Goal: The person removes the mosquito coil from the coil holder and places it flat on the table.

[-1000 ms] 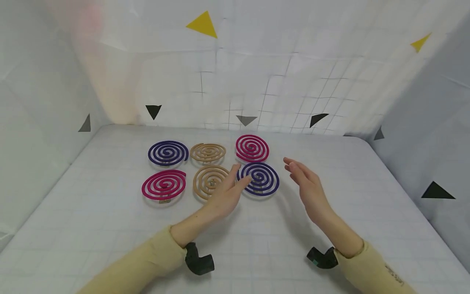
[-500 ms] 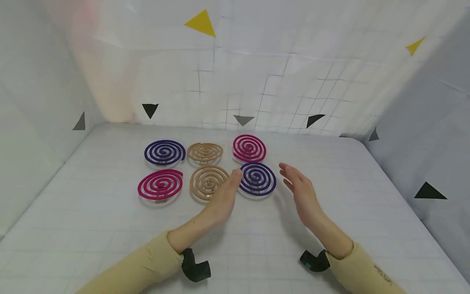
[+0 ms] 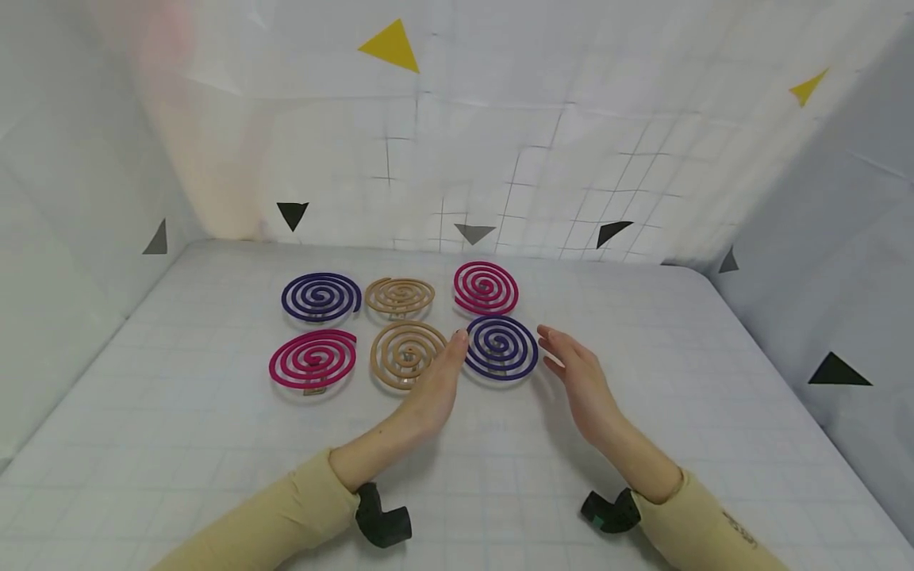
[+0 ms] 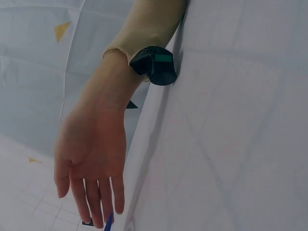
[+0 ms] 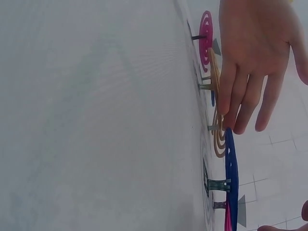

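Note:
In the head view a dark blue mosquito coil (image 3: pixel 500 342) sits raised on a small clip stand (image 5: pixel 220 185), between my two hands. My left hand (image 3: pixel 432 392) has straight fingers and stands at the coil's left edge, hiding part of the front tan mosquito coil (image 3: pixel 391 357). At the right edge, my right hand (image 3: pixel 581 388) reaches with nearly straight fingers. Whether either hand touches the blue coil, I cannot tell. The right wrist view shows the left hand's fingertips close to the blue coil (image 5: pixel 232 168), seen edge-on.
Behind the blue coil is a magenta coil (image 3: pixel 485 288). Further left lie another tan coil (image 3: pixel 401 295), a second blue coil (image 3: pixel 321 296) and a second magenta coil (image 3: pixel 312 361). White sheeting (image 3: pixel 500 79) walls the table (image 3: pixel 493 492) at the back and sides.
My right hand has moved left and slightly nearer, up to the blue coil. The left hand's thumb and fingers, spread apart earlier, now line up together. The head view shifted slightly.

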A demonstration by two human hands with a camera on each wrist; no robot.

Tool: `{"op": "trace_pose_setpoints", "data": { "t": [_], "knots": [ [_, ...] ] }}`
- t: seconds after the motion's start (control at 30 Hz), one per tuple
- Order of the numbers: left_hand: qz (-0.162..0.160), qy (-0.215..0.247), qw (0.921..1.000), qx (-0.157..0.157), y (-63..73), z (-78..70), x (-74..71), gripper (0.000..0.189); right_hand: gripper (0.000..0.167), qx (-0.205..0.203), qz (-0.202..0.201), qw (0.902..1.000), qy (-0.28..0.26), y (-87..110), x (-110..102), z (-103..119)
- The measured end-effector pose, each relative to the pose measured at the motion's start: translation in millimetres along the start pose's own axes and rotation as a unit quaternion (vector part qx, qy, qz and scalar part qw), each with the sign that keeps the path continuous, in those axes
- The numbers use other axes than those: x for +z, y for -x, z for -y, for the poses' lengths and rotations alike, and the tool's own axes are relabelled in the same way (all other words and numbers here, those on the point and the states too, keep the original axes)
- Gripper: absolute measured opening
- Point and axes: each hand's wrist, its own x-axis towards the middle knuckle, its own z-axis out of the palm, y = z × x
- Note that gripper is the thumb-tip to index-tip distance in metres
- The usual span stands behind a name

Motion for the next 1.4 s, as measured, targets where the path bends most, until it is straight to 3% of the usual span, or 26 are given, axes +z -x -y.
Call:
{"op": "trace_pose_setpoints", "data": {
  "t": [0.53,0.8,1.4],
  "knots": [
    [0.005,0.009,0.9998,-0.017,-2.0,0.7,-0.2,0.078,0.052,0.013,0.011,0.9998,0.013,0.1,-1.8,-0.9],
    [0.005,0.014,0.9999,-0.006,-2.7,1.6,0.4,0.07,0.051,0.012,0.019,0.9997,0.005,0.2,-1.9,-1.2],
    [0.0,0.033,0.9995,-0.002,-0.1,-1.4,-1.9,0.072,0.05,-0.001,0.006,0.9999,0.01,2.1,0.0,2.9]
  ]
}}
